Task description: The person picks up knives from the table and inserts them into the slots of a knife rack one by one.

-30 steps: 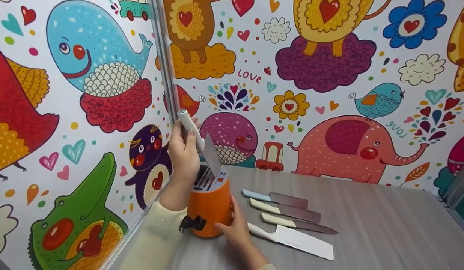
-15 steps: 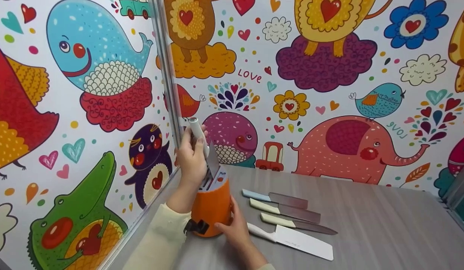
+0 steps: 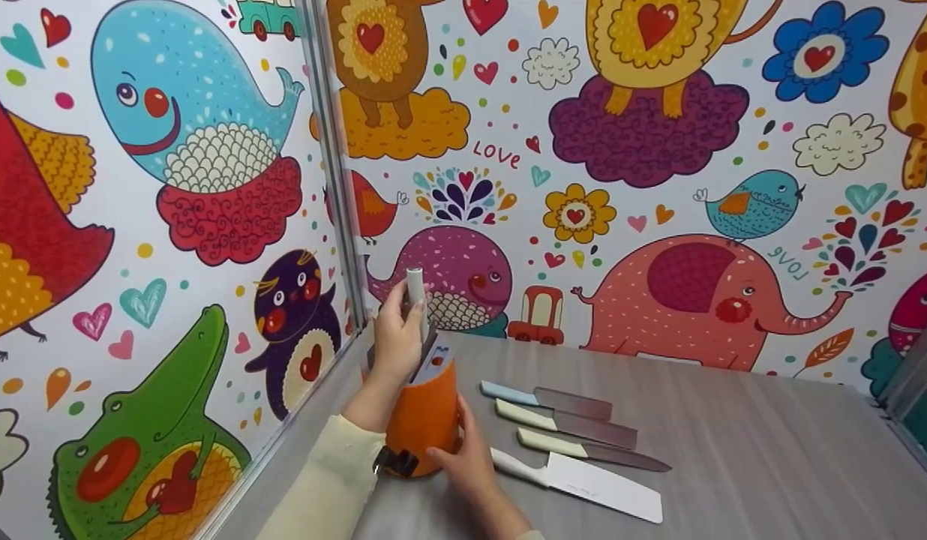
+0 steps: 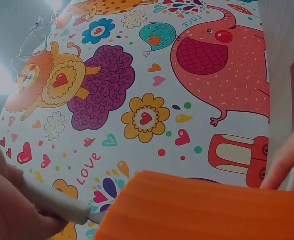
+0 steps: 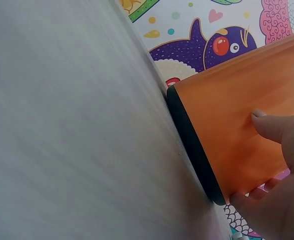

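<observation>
My left hand (image 3: 396, 341) grips the pale grey handle of a knife (image 3: 415, 289), which stands nearly upright over the orange knife block (image 3: 422, 424). Its blade is mostly down in a slot in the block's top, and my hand covers part of it. In the left wrist view the handle (image 4: 54, 201) runs toward the block, with a short bit of metal showing. Low on the block's right side, my right hand (image 3: 467, 457) holds it, thumb on the near face and fingers round the side. The right wrist view shows the block's dark base (image 5: 194, 145) on the table.
Several knives lie side by side on the grey table (image 3: 748, 435), right of the block: one with a light blue handle (image 3: 508, 392), two with cream handles, and a broad white cleaver (image 3: 602, 486) nearest. Cartoon-printed walls (image 3: 643, 225) border the table behind and left.
My left hand has moved down and slightly right, and the knife blade has sunk deeper into the block. The block has tipped more upright. My right hand stays on it.
</observation>
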{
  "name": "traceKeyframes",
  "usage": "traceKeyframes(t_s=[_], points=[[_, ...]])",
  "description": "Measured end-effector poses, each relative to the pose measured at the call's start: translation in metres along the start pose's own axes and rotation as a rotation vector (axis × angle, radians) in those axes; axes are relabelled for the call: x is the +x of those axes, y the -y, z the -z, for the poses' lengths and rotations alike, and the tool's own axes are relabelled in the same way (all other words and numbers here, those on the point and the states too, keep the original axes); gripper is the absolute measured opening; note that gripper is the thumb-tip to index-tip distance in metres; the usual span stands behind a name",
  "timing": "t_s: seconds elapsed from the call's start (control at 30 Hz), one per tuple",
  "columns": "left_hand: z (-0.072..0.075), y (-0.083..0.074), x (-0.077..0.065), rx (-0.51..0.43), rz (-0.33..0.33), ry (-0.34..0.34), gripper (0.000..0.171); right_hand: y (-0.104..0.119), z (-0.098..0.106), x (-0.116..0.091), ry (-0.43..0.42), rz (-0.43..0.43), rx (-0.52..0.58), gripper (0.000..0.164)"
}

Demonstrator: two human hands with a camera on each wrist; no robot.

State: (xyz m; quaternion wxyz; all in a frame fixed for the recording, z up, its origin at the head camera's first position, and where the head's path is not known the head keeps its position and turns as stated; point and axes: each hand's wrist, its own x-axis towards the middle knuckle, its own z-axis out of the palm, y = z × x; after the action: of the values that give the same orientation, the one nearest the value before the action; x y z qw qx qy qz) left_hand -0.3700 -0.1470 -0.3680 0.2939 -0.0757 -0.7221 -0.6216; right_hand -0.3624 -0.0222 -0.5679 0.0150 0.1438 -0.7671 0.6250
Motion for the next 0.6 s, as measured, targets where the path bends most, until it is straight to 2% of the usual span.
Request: traceKeyframes(t_s=[0.33,0.6], points=[[-0.002,0.019,0.001,0.004,0.085,0.038,0.042,-0.002,-0.001,0.001,-0.003,0.067,-0.014,0.100],[-0.005,0.023,0.004,0.004,0.121,0.073,0.039,-0.001,-0.001,0.000,-0.015,0.040,-0.024,0.100]])
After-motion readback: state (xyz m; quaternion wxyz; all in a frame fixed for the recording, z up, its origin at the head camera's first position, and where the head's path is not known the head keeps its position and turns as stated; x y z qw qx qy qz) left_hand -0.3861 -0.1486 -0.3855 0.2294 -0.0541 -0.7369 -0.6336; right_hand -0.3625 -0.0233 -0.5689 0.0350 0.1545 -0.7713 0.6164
